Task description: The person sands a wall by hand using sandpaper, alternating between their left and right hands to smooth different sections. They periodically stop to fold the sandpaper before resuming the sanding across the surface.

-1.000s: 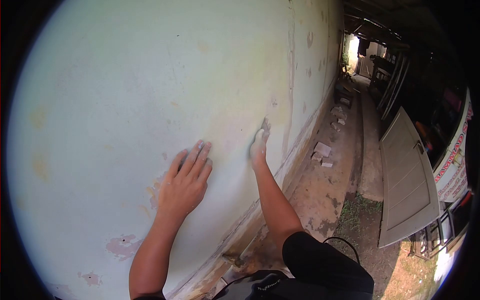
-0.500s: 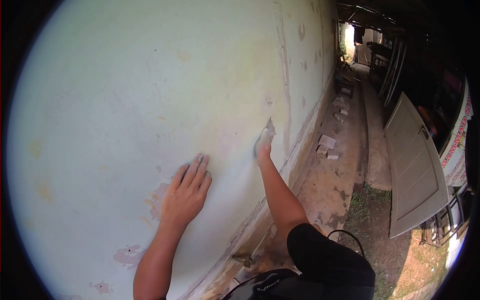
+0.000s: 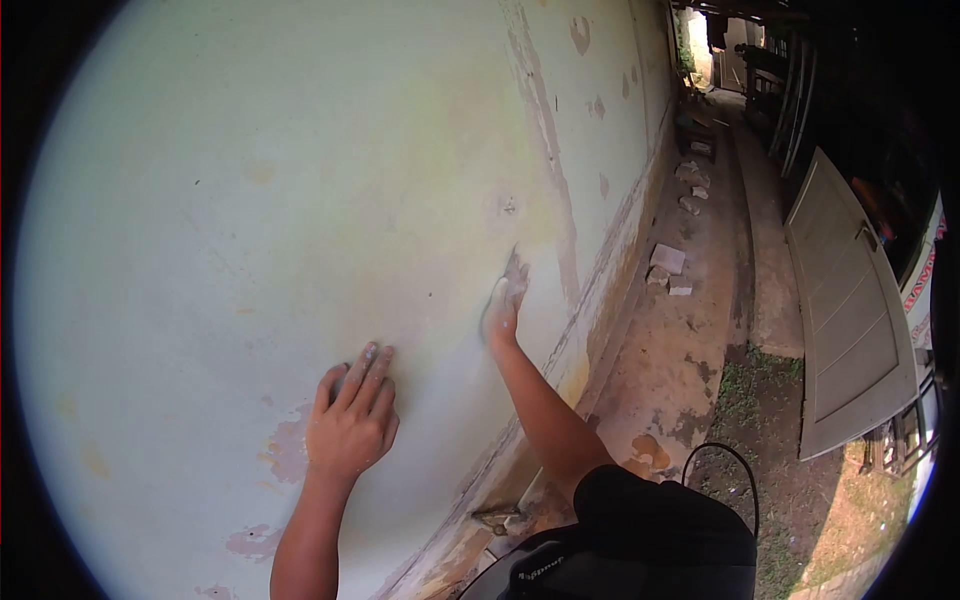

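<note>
The right hand is being held nearly closed, thumb and fingers close together; a thin grey piece is being gripped in it, at the surface of the pale green wall. The exact kind of piece is being obscured by the fingers. The left hand is being held half open, without a grip on any object; two fingers are being extended against the wall, and the others are being bent more. Pale smears are being shown on its fingertips. White lettering on the black shirt is being presented too small to be read. Red lettering on a sign is being cut off at the view's edge. Broken blocks are being supported by the floor, near a panelled door.
</note>
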{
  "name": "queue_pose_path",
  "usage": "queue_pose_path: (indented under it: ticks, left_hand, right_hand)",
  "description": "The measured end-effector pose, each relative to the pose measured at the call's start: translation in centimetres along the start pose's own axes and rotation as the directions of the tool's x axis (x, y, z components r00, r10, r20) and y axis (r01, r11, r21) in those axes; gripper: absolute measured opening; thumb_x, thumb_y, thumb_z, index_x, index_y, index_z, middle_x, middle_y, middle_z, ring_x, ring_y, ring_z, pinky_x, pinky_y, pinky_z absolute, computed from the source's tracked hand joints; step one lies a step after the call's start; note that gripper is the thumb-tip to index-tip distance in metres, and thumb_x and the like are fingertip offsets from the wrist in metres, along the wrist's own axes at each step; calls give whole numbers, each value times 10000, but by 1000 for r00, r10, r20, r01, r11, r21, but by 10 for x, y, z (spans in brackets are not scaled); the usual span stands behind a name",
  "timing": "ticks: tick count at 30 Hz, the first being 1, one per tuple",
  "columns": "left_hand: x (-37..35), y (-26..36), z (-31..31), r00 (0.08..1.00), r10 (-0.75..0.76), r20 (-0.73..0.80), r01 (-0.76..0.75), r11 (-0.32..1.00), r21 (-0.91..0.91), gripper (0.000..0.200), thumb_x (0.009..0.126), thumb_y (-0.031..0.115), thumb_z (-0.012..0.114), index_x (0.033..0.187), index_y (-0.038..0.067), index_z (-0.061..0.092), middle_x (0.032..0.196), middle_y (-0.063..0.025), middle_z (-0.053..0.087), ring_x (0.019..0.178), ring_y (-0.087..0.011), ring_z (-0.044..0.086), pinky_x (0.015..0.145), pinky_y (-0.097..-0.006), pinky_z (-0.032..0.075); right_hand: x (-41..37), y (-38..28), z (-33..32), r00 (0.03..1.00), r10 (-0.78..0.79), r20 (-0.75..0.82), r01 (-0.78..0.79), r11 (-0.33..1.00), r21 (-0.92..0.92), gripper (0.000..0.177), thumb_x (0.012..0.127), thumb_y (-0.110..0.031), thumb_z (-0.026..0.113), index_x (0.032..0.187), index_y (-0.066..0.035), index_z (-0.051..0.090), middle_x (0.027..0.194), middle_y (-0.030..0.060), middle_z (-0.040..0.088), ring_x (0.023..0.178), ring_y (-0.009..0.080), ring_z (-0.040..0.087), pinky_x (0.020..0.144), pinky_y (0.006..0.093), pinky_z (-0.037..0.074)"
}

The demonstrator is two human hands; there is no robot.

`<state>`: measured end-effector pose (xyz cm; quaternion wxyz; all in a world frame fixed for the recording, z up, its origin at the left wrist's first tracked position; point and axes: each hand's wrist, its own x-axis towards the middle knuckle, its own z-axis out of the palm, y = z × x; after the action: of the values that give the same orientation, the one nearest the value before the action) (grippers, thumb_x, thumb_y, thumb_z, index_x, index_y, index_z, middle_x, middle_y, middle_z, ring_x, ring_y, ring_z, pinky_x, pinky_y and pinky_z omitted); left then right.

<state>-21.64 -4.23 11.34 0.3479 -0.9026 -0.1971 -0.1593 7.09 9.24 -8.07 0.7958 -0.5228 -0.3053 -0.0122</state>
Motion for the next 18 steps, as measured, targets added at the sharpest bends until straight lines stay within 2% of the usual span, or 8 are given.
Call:
queue_pose_path:
  ticks: [2, 5, 7, 10, 11, 13, 16, 18]
  left_hand:
    - [3, 2, -5, 1000, -18, 14, 19, 1000, -13, 146, 871, 129, 692, 1014, 112, 711, 1563, -32, 609, 1479, -195, 526, 1158, -470, 438]
    - [9, 14, -4, 996, -53, 74, 45, 992, 116, 260, 869, 125, 684, 1126, 118, 719, 1609, -33, 565, 1505, -197, 501, 1190, -488, 419]
    - [24, 24, 2, 994, -81, 76, 71, 990, 123, 349, 876, 110, 665, 1223, 124, 704, 1637, -32, 531, 1523, -210, 479, 1208, -512, 397]
    - [53, 33, 18, 988, -102, 119, 89, 989, 115, 508, 904, 130, 640, 1411, 162, 645, 1683, -21, 471, 1555, -215, 436, 1241, -535, 361]
    - [61, 32, 24, 985, -99, 142, 84, 990, 111, 581, 924, 165, 634, 1504, 194, 603, 1701, -12, 446, 1568, -206, 415, 1256, -535, 348]
    - [74, 31, 43, 988, -81, 129, 62, 988, 140, 596, 936, 202, 633, 1530, 223, 582, 1711, 3, 431, 1572, -200, 407, 1261, -529, 342]
    - [85, 35, 58, 990, -78, 120, 53, 978, 200, 610, 956, 273, 629, 1562, 271, 556, 1722, 32, 417, 1572, -189, 405, 1270, -518, 332]
    - [84, 39, 61, 986, -88, 143, 52, 970, 238, 609, 964, 306, 625, 1568, 291, 550, 1722, 46, 418, 1568, -183, 410, 1274, -513, 328]
  right_hand:
    - [53, 43, -14, 983, 181, -29, -181, 983, 24, 597, 1171, -339, 318, 1690, -44, 324, 1759, 158, 321, 1652, 423, 137, 1343, 504, 48]
    - [63, 36, -19, 965, 262, -20, -259, 961, 94, 594, 1174, -348, 314, 1679, -38, 345, 1754, 150, 336, 1642, 434, 165, 1344, 489, 63]
    - [17, -1, -7, 1000, -18, 6, 18, 1000, 15, 573, 1163, -300, 334, 1660, -17, 381, 1727, 196, 370, 1639, 443, 172, 1337, 544, 49]
    - [-78, -69, -10, 975, -33, 220, 51, 996, -77, 621, 1161, -288, 312, 1640, 107, 326, 1742, 252, 306, 1656, 466, 64, 1330, 550, 5]
    - [-78, -68, -12, 976, -18, 218, 36, 996, -76, 621, 1161, -288, 312, 1640, 107, 326, 1742, 252, 306, 1656, 466, 64, 1330, 550, 5]
    - [-70, -61, -14, 972, -43, 229, 51, 998, -29, 629, 1154, -275, 316, 1639, 125, 301, 1756, 247, 275, 1654, 480, 38, 1328, 558, -16]
    - [-9, -4, -12, 992, 103, 66, -99, 993, -65, 588, 1166, -299, 323, 1651, 30, 372, 1767, 212, 269, 1659, 445, 68, 1333, 564, -19]
    - [52, 29, -28, 943, 333, 4, -332, 942, -56, 592, 1178, -345, 334, 1668, -13, 362, 1786, 181, 233, 1669, 380, 75, 1344, 498, 30]
